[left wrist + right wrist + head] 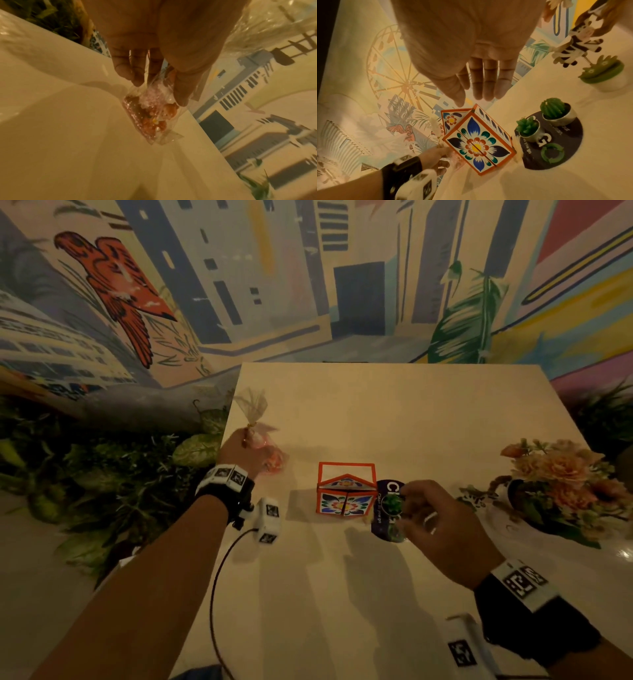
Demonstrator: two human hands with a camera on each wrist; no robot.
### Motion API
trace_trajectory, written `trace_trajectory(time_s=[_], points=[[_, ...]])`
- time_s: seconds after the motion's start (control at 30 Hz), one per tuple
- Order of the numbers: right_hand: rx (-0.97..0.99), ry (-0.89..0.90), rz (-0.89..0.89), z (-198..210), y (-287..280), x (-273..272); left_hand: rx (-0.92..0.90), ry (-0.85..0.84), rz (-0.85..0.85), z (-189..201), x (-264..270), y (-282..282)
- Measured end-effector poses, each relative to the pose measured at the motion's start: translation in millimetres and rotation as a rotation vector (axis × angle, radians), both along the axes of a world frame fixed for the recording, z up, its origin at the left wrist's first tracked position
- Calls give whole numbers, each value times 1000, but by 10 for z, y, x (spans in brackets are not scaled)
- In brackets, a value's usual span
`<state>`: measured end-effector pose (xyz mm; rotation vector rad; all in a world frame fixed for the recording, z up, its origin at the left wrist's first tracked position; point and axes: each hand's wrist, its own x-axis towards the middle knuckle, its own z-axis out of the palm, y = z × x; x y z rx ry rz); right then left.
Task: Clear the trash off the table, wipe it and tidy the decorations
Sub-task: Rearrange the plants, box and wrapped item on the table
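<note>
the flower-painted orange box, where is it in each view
Head: flower-painted orange box at table centre, between the two hands.
Left wrist: not in view.
Right wrist: lower centre, below the fingertips.
Shared landmark: the dark round disc right beside it.

In the head view our right hand (442, 529) covers much of the dark round disc (387, 508) — only scraps of its white lettering show, and we cannot read them. The two small cactus pots (544, 121) on it are nearly hidden there. The flower arrangement (561, 484) is blurred, its vessel unclear. Our left hand (245, 453) hides part of the cellophane packet (150, 116) — its reddish contents are too smeared to name. The zebra figure (576, 44) is partly covered at its head.
</note>
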<state>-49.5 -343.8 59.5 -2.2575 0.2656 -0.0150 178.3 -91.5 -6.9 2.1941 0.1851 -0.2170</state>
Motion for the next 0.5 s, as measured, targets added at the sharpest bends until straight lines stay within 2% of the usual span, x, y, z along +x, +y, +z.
trace_trajectory(time_s=[0.1, 0.2, 0.33, 0.5], points=[[-49, -43, -16, -7, 17, 149, 32, -14, -14, -113, -268, 34], [-175, -44, 57, -39, 23, 339, 62, -40, -7, -123, -497, 11], [-250, 59, 196, -42, 98, 623, 68, -35, 12, -108, -683, -12], [-267, 173, 281, 15, 193, 815, 75, -32, 22, -116, -799, -11]])
